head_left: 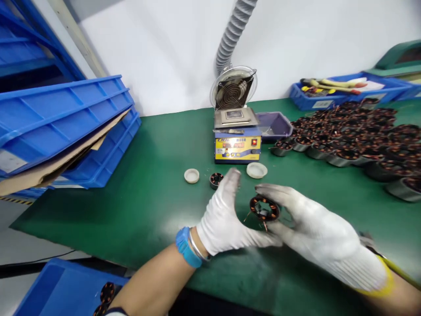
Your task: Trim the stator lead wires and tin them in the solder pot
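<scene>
My right hand, in a white glove with a yellow cuff, grips a wound motor stator between thumb and fingers. The stator is a dark ring with copper windings, and wire ends stick out of its lower side. My left hand, gloved with a blue band at the wrist, is open just left of the stator, thumb and fingers spread around it. Whether its fingers touch the stator I cannot tell. Behind the left fingertips, a second stator rests on the green table, partly hidden.
A yellow-fronted solder pot stands behind, under a fan and grey duct. Beside it are a purple bin and two white dishes. Many stators crowd the right. Blue crates stack left; pliers lie by my right wrist.
</scene>
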A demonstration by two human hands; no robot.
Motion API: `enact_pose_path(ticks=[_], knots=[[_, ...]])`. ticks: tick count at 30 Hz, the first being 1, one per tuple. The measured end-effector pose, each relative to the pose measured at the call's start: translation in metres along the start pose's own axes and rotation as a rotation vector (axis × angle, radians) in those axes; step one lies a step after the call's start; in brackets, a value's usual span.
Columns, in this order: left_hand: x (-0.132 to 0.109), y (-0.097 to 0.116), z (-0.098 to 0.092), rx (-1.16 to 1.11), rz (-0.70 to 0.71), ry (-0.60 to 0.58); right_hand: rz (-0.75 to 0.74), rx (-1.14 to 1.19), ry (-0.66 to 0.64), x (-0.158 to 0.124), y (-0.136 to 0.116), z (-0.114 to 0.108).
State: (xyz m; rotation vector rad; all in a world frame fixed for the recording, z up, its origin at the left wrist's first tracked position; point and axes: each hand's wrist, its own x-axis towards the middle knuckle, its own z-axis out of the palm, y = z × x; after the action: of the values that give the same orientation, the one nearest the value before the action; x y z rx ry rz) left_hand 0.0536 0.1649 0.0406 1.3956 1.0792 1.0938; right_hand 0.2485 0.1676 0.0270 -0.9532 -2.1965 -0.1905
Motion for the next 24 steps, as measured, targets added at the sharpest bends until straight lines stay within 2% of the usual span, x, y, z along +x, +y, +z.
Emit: enact_pose_path(ticks=[3,5,8,10,13,15,18,20,24], knots=[[-0.001,0.002,-0.005,0.288,0.083,-0.164,-0.078,-0.064,-0.037,-0.004,0.006,-0.008],[-0.002,0.004,-0.009,0.413,0.069,-0.237,-0.096,-0.108,-0.035,-0.005,0.009,-0.013],[-0.004,0.010,-0.016,0.167,-0.112,-0.317,-0.094,-0.119,-0.018,-0.003,0.010,-0.018],[-0.003,0.015,-0.019,-0.037,-0.244,-0.295,-0.071,-0.101,0.009,-0.002,0.009,-0.021],[0.000,0.016,-0.014,-0.069,-0.291,-0.159,-0.045,-0.075,0.034,0.000,0.006,-0.021],[-0.002,0.012,-0.004,-0.052,-0.311,-0.187,-0.051,-0.055,0.025,0.000,0.004,-0.019],[-0.006,0.006,0.009,-0.167,-0.370,-0.259,-0.003,-0.014,0.018,0.000,0.002,-0.016],[-0.009,0.006,0.011,-0.250,-0.333,-0.176,0.063,0.000,0.033,-0.001,0.000,-0.014],[-0.005,0.009,0.004,-0.397,-0.077,0.291,0.126,0.006,0.078,-0.004,-0.003,-0.014]])
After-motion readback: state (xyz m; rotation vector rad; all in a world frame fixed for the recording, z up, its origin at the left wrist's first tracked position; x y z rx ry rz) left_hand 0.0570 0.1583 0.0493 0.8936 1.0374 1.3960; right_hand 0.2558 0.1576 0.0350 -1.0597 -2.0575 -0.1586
